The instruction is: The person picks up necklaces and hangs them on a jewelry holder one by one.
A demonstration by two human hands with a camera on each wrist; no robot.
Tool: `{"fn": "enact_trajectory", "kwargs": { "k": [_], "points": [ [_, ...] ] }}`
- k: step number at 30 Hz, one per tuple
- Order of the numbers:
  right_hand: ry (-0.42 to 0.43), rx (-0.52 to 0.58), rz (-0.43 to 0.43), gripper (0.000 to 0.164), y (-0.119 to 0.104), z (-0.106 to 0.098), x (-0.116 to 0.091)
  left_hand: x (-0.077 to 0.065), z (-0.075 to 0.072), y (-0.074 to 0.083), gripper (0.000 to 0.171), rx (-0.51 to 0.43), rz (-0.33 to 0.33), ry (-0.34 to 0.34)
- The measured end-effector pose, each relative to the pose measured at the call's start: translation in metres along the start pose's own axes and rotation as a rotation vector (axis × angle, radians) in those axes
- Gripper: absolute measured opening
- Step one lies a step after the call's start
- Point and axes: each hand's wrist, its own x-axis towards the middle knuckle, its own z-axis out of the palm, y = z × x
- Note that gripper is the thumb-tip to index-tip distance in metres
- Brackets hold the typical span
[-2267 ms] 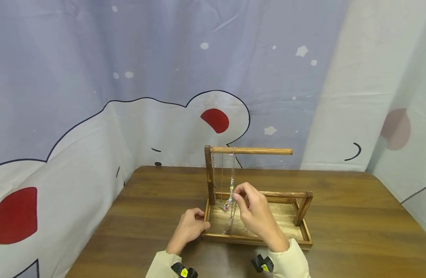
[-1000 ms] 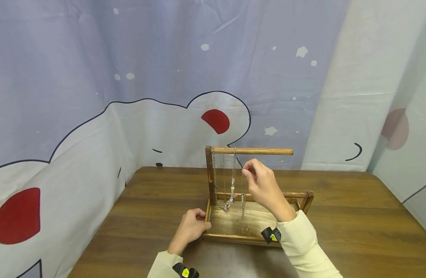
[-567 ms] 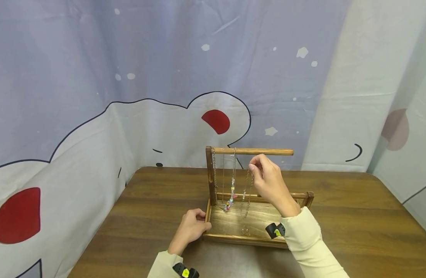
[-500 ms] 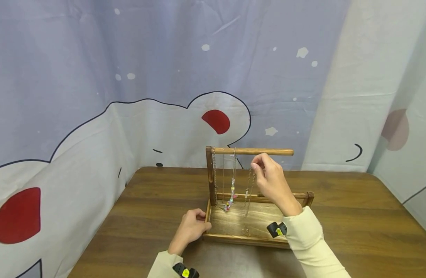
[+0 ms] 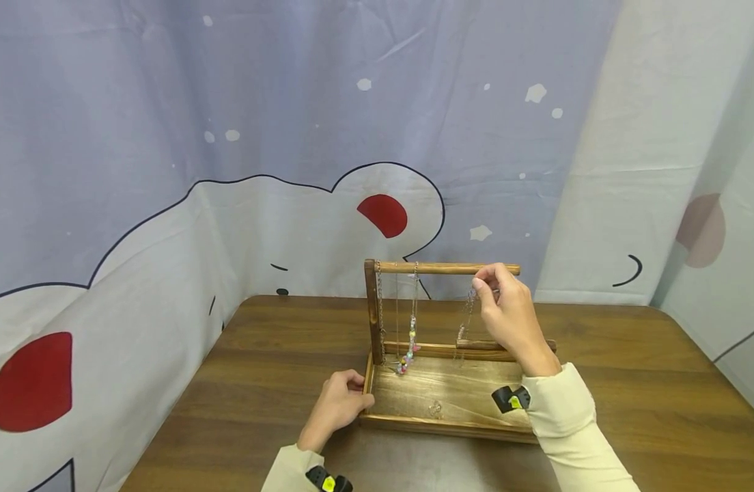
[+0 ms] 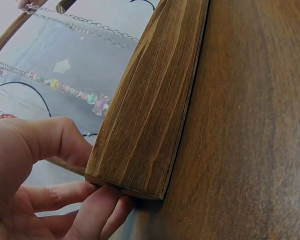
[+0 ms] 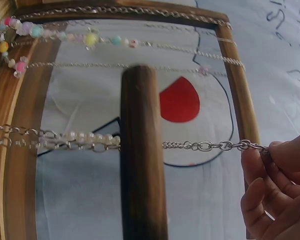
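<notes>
A silver chain necklace (image 5: 465, 326) with a short row of pearl-like beads (image 7: 92, 138) hangs from my right hand (image 5: 511, 316), whose thumb and fingertips pinch its upper end just below the top bar (image 5: 441, 268) of a wooden jewelry stand (image 5: 432, 424). In the right wrist view the chain runs behind the lower bar (image 7: 142, 155), which hides part of it. My left hand (image 5: 338, 403) grips the left end of the stand's tray, thumb above the wood and fingers around its corner (image 6: 107, 180).
On the top bar's left part hang a colourful beaded necklace (image 5: 409, 357) and other thin chains (image 5: 380, 307). A small shiny item (image 5: 435, 408) lies in the tray, its kind unclear. Brown table (image 5: 260, 342) surrounds the stand; a patterned curtain (image 5: 291, 225) stands behind.
My right hand has lifted the chain necklace from the tray, then carried it right and up to the top bar's right part. My left hand stays at the tray's left end.
</notes>
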Motion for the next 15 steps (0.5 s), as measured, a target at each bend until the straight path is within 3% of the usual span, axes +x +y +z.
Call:
{"fn": "enact_trajectory", "kwargs": {
  "k": [15],
  "points": [
    [0.052,0.057,0.092,0.009,0.012,-0.028,0.001,0.001,0.001,0.000,0.026,-0.008,0.010,0.023]
  ]
}}
